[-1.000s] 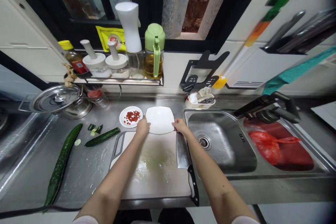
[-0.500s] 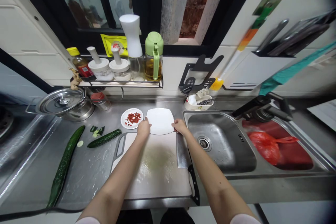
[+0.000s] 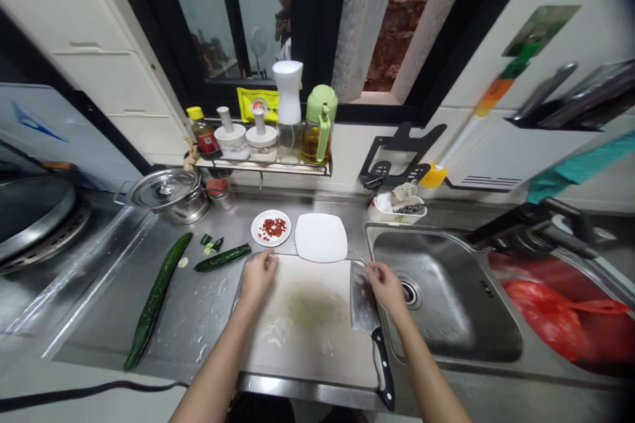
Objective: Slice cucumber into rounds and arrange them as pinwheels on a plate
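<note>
A white square plate point(image 3: 321, 237) lies on the steel counter behind a wet white cutting board point(image 3: 307, 314). My left hand point(image 3: 258, 275) rests on the board's far left corner with its fingers curled loosely and nothing in it. My right hand point(image 3: 385, 286) hovers just right of a cleaver point(image 3: 368, 314) that lies along the board's right edge; its fingers are loosely apart and hold nothing. A small round dish of red bits point(image 3: 270, 228) sits left of the plate. A half cucumber point(image 3: 222, 257) and a whole cucumber point(image 3: 155, 297) lie to the left.
A sink point(image 3: 441, 297) lies at right with a red bag point(image 3: 550, 314) in the far basin. A lidded pot point(image 3: 169, 193) stands at back left. A shelf point(image 3: 262, 162) carries bottles and jars. A black cable point(image 3: 74, 396) runs along the front edge.
Both hands have let go of the white plate and drawn back toward me, the left onto the board, the right beside the cleaver. The camera has swung left and up.
</note>
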Demonstrator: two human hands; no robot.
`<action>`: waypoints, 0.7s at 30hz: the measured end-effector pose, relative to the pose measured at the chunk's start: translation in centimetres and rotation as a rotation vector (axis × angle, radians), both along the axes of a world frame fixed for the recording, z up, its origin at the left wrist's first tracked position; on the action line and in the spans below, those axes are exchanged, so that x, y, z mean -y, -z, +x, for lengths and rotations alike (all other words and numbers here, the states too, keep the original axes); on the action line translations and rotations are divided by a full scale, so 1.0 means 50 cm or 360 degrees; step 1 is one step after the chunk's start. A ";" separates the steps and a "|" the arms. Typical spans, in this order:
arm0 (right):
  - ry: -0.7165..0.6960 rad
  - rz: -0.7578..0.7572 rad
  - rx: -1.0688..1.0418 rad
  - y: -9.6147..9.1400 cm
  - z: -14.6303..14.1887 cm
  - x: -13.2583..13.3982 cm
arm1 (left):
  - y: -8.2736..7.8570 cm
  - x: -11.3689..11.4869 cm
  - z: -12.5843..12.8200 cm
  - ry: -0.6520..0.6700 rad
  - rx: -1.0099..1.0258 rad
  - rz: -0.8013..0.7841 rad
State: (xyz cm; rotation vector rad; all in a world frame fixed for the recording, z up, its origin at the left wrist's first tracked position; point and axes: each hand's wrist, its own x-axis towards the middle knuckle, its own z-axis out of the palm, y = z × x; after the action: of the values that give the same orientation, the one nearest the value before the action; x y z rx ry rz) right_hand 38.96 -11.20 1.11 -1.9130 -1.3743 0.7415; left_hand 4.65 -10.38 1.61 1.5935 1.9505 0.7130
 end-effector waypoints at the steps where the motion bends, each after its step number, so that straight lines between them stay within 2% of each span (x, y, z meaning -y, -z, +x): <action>1: 0.0026 0.0004 -0.0005 0.006 0.014 0.035 | 0.004 0.015 -0.027 -0.0051 -0.0005 0.0024; 5: 0.0094 -0.0102 0.0096 0.022 0.053 0.148 | 0.009 0.043 -0.130 -0.0172 -0.0237 0.0052; 10: -0.0053 -0.0327 0.0300 0.021 0.047 0.211 | -0.009 0.026 -0.215 -0.0063 -0.0595 -0.0016; 16: -0.0183 -0.0479 0.0527 0.013 0.012 0.230 | -0.022 -0.006 -0.247 0.0164 -0.0818 -0.0126; 21: -0.0233 -0.0635 0.0662 0.004 0.001 0.231 | -0.010 -0.019 -0.248 0.0278 -0.0888 -0.0237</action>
State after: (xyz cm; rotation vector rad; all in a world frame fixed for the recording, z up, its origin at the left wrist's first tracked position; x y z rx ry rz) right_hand 39.00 -22.77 0.91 -2.3979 -1.7333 0.7594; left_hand -7.76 -9.43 2.11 1.9823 2.1304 0.0430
